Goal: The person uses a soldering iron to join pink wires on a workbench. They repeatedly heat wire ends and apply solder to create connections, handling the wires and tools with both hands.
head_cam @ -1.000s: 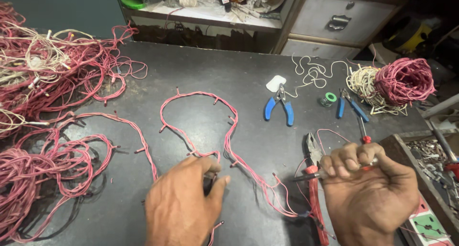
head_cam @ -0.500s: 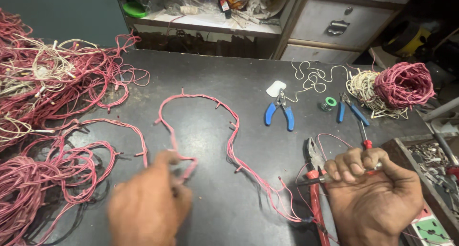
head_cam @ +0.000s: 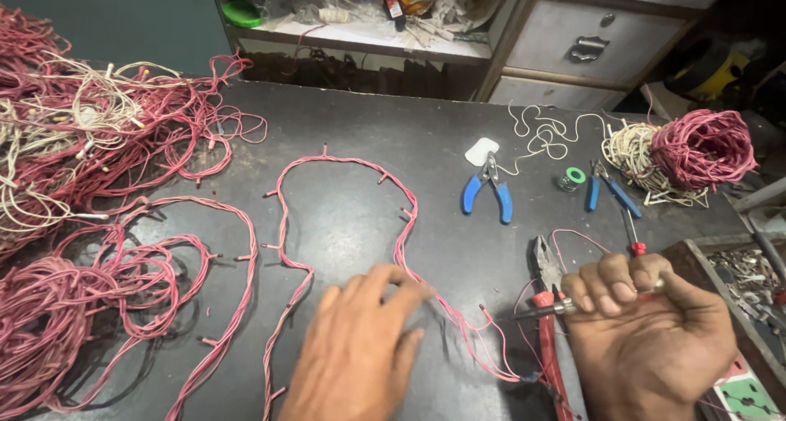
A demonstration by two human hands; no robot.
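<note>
Currently the left hand (head_cam: pixel 356 351) sits bottom centre of the frame, fingers spread and flat on the dark table (head_cam: pixel 368 135), fingertips on or right at the pink wire string (head_cam: pixel 344 163) where it runs down toward the lower right. It is motion-blurred, so contact looks likely but I can't confirm a pinch; nothing is closed in the hand.

Right hand (head_cam: pixel 655 339) is bottom right, fist curled tight around a thin metal-tipped tool (head_cam: pixel 548 308), probably a soldering iron, with the tip pointing left. The tip is near the wire's loose end, not clearly touching.

The pink wire string loops across mid-frame: up from bottom centre, an arch in the upper middle, then down to the lower right by the tool tip. Small stubs stick out along it.

Red-handled pliers (head_cam: pixel 547 323) lie just beside the right hand, partly under it. Blue-handled cutters (head_cam: pixel 488 193) lie right of centre, well apart from both hands. A second blue-handled tool (head_cam: pixel 607 193) and a small green solder reel (head_cam: pixel 573 178) lie further right. A wound pink wire ball (head_cam: pixel 704 147) on a whitish coil sits upper right.

Big tangle of pink and white wire (head_cam: pixel 90 135) fills the upper left, with more pink bundles (head_cam: pixel 74 306) lower left. A tray of small metal parts (head_cam: pixel 749 274) sits at the right edge.
</note>
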